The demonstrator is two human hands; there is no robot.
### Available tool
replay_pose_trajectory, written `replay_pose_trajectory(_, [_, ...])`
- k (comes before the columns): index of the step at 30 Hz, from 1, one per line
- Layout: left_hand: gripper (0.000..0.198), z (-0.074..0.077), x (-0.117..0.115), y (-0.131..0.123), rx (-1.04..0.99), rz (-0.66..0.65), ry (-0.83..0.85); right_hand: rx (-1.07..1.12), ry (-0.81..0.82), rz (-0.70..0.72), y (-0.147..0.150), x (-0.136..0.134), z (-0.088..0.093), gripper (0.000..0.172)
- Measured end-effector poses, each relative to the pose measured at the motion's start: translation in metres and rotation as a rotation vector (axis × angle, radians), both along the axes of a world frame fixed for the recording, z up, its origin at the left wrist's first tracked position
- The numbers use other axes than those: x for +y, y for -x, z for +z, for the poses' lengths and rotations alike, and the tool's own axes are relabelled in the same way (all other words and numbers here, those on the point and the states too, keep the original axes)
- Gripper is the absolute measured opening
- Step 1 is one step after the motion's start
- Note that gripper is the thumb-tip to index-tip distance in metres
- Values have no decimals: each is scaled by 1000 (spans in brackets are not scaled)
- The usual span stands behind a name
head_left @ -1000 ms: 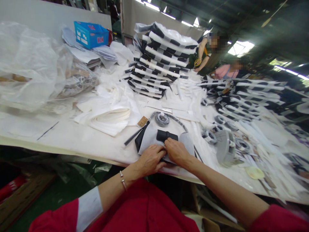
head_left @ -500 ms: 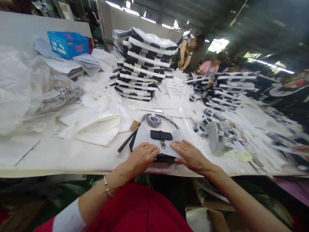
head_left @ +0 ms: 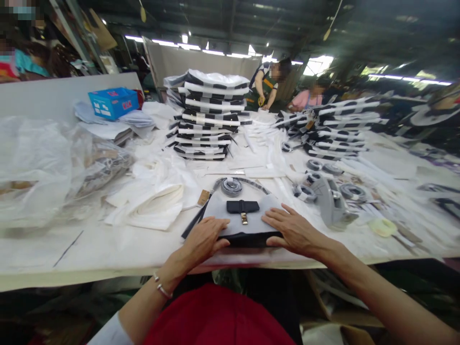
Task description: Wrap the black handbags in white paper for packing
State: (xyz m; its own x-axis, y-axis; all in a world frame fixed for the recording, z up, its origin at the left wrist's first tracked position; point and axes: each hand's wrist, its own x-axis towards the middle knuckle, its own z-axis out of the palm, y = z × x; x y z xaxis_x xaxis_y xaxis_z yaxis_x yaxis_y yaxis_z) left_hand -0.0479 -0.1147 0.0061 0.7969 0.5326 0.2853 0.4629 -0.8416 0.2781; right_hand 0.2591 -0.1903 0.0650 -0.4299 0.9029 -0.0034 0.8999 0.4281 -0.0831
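Observation:
A black handbag lies on the table in front of me, its top mostly covered by a pale grey sheet. A small black strap tab with a gold clasp shows at the middle of the sheet. My left hand rests on the bag's near left corner, fingers stretched over the sheet and thumb along the front edge. On the near right corner, my right hand lies likewise, fingers spread and thumb by the front. Behind the clasp sits a wrapped strap coil. A brown tag lies beside the bag.
Tall stacks of wrapped black bags stand behind and to the right. White sheets lie left, near a blue box. A grey tape dispenser and strap coils are right. A person works behind.
My view has shifted, so the scene appears lower. My hands have moved slightly apart at the bag's front corners, and more of its black front edge and my left thumb show.

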Motion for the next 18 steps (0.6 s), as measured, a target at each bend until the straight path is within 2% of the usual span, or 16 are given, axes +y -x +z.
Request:
replay_pose_trajectory(3, [75,20,-3,-13,162,3,-58,3,-92,7,25,-2,11,76])
replay_pose_trajectory(5, [79,26,-4,-21,242,-1,-112,3,-114,20,35,-1,6,80])
replay_pose_trajectory(6, [78,25,-5,-25,263,0,-137,-3,-114,20,36,-1,-2,76])
replay_pose_trajectory(9, [64,13,-7,-33,303,0,-210,-5,-112,28,30,-2,-35,52])
replay_pose_trajectory(12, [56,-2,-8,-37,324,11,-287,28,-177,9,20,-8,-65,48])
replay_pose_trajectory(14, [54,-9,-9,-40,282,35,-358,43,-203,-15,18,-11,-74,50])
replay_pose_trajectory(18, [56,-20,-9,-51,111,15,-555,63,-242,-4,20,-11,-73,52])
